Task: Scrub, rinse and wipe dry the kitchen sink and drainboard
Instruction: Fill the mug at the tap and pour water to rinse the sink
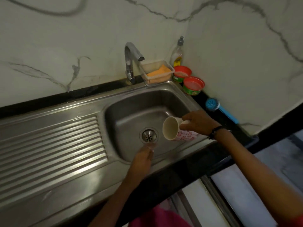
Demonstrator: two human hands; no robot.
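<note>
The stainless steel sink [131, 104] sits in a black counter, its ribbed drainboard [52, 141] stretching away to the left. The right hand [199, 122] grips a floral cup [173, 128] tipped on its side over the basin's right part, mouth facing left toward the drain [148, 134]. The left hand [144, 154] reaches into the basin, fingers extended just beside the drain.

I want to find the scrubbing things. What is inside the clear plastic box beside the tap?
The clear box holds an orange sponge lying flat. Whatever may be under the sponge is covered, so I cannot tell.
</note>
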